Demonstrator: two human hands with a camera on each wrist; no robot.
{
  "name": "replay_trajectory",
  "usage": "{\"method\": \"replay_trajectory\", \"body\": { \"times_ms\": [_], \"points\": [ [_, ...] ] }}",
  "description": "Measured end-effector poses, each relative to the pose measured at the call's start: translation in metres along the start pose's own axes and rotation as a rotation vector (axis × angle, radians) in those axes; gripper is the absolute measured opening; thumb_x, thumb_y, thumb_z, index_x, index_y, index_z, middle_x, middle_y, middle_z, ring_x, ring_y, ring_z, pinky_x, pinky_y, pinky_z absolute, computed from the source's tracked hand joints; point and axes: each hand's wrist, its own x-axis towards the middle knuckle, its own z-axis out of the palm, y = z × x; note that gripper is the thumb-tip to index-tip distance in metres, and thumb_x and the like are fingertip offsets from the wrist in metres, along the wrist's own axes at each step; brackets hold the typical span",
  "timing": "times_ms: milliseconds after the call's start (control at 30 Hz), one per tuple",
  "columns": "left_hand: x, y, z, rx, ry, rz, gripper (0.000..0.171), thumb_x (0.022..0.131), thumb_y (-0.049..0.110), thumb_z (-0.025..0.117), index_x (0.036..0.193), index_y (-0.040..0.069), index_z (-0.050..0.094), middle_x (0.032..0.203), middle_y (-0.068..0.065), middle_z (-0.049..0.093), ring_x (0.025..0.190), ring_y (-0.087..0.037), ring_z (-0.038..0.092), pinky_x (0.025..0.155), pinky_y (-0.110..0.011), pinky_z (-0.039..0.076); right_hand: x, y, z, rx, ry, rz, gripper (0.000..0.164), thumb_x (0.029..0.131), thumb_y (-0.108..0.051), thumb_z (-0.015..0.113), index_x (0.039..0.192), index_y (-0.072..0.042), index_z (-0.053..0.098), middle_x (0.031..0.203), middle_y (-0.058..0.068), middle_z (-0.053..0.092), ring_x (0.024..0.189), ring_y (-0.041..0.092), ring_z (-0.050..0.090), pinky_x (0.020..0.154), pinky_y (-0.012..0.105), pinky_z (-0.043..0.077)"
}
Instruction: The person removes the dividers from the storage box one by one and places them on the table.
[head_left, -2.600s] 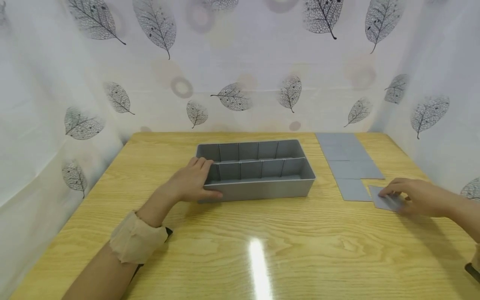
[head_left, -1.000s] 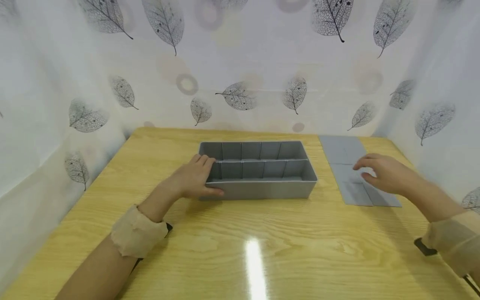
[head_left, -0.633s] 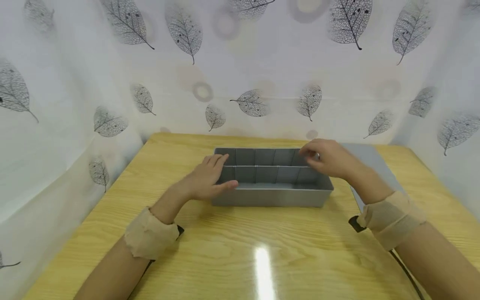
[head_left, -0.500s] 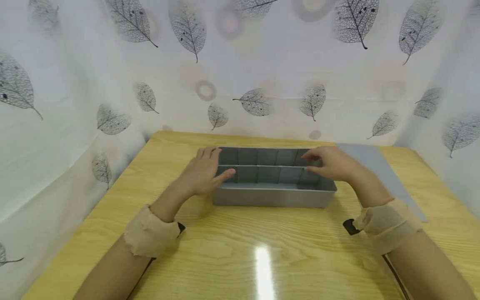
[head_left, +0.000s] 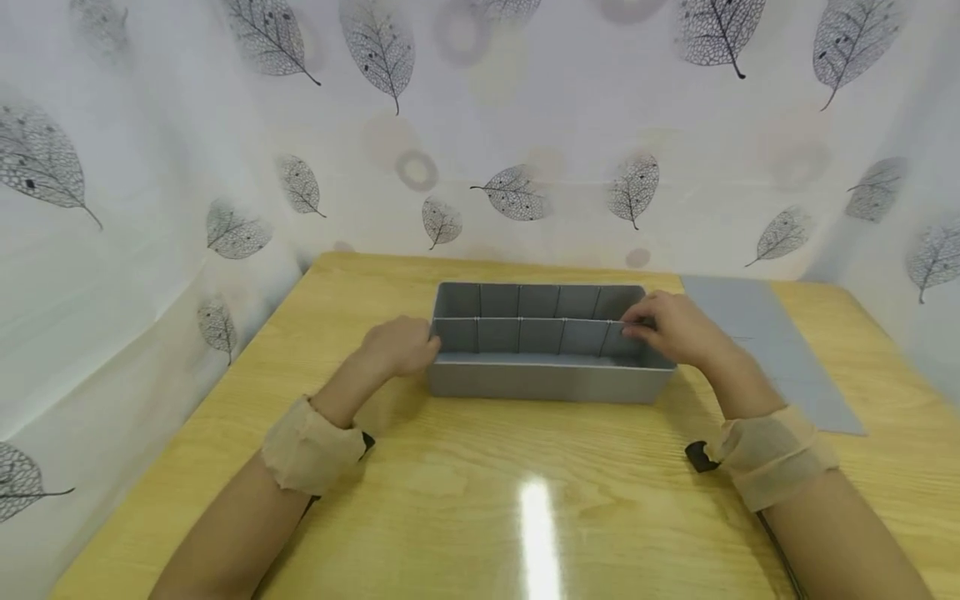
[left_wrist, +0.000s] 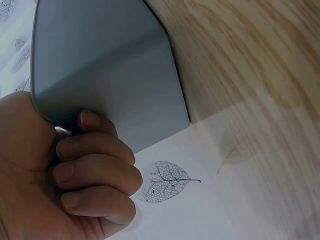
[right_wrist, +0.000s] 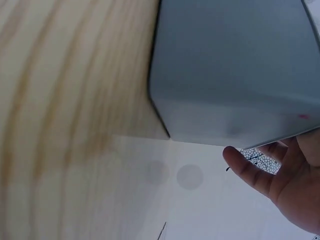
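A long grey storage box [head_left: 551, 383] lies on the table, with a lengthwise divider [head_left: 542, 337] splitting it into a back and a front row. My left hand [head_left: 396, 346] grips the rim at the box's left end; in the left wrist view its curled fingers [left_wrist: 97, 150] lie along the outer end wall. Over the box's right end, my right hand [head_left: 675, 327] pinches the divider's top edge near its end, thumb in front and fingers behind. In the right wrist view the box's end wall [right_wrist: 240, 120] hides those fingertips, while a little finger [right_wrist: 247, 170] sticks out.
Flat grey panels [head_left: 795, 350] lie side by side on the wooden table [head_left: 420, 492], right of the box and partly behind my right forearm. A leaf-patterned curtain [head_left: 555, 117] closes off the back and both sides.
My right hand has left the grey panels, which it was straightening, and moved left onto the divider. My left hand has lifted from the box's front corner and closed on its left rim.
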Motion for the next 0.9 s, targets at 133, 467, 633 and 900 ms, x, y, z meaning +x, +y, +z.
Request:
{"method": "replay_trajectory", "body": {
  "times_ms": [133, 467, 633, 900],
  "points": [
    [0.002, 0.000, -0.005, -0.004, -0.006, 0.017, 0.039, 0.102, 0.025, 0.035, 0.068, 0.013, 0.050, 0.068, -0.003, 0.049, 0.060, -0.017, 0.047, 0.054, -0.033, 0.042, 0.006, -0.001, -0.003, -0.031, 0.007, 0.015, 0.013, 0.089, -0.007, 0.073, 0.099, 0.000, 0.077, 0.097, 0.016, 0.075, 0.093, 0.037, 0.068, 0.084, 0.052, 0.052],
    [0.000, 0.001, -0.006, -0.031, -0.019, 0.019, 0.039, 0.103, 0.023, 0.034, 0.069, 0.013, 0.050, 0.068, -0.003, 0.048, 0.061, -0.017, 0.047, 0.054, -0.032, 0.041, 0.007, -0.008, -0.005, -0.087, 0.008, 0.065, 0.007, 0.095, -0.009, 0.067, 0.097, -0.002, 0.068, 0.085, 0.012, 0.071, 0.078, 0.031, 0.066, 0.076, 0.050, 0.051],
    [0.001, 0.001, -0.003, -0.026, -0.012, 0.026, 0.039, 0.103, 0.023, 0.033, 0.069, 0.014, 0.051, 0.069, -0.003, 0.049, 0.063, -0.018, 0.048, 0.056, -0.033, 0.043, 0.004, -0.008, -0.004, -0.085, -0.019, 0.084, 0.008, 0.098, -0.010, 0.063, 0.101, -0.003, 0.063, 0.084, 0.010, 0.068, 0.070, 0.023, 0.061, 0.069, 0.045, 0.049],
    [0.003, 0.003, 0.000, -0.030, -0.025, 0.028, 0.040, 0.103, 0.023, 0.033, 0.068, 0.014, 0.050, 0.067, -0.002, 0.048, 0.060, -0.016, 0.046, 0.054, -0.032, 0.041, -0.002, -0.003, -0.001, -0.021, -0.077, 0.055, 0.010, 0.102, -0.014, 0.056, 0.106, -0.005, 0.060, 0.082, 0.006, 0.064, 0.070, 0.020, 0.057, 0.069, 0.042, 0.046]
  ]
}}
